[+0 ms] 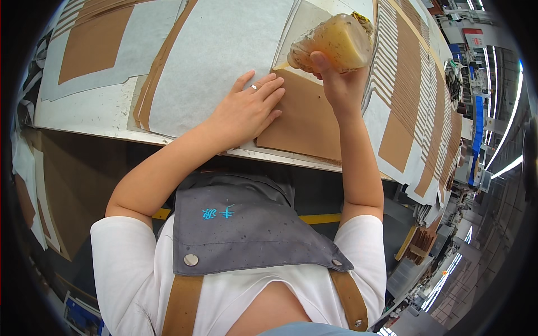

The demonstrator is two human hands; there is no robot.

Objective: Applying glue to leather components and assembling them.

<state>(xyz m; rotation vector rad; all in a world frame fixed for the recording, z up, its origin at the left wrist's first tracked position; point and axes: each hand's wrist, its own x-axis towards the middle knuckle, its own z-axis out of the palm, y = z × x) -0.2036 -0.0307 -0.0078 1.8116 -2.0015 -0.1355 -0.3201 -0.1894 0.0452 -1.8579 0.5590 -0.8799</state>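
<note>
My right hand (336, 84) grips a translucent squeeze bottle (336, 44) of yellowish liquid, smeared with dark specks. The bottle lies tilted, its narrow tip pointing down and left towards the upper left corner of a brown sheet (307, 119). Whether the tip touches the sheet I cannot tell. My left hand (248, 105) rests palm down, with a ring on one finger and nothing held. Its fingers reach from a large white sheet (218, 54) onto the brown sheet's left edge. Brown layers show beneath the white sheet's left side.
Overlapping white and brown sheets lie fanned in rows at the right (399, 84). More white-edged brown sheets (94, 46) lie at the upper left. The white tabletop (92, 113) ends at a front edge close to my apron (252, 227). A brown panel (80, 180) stands below at left.
</note>
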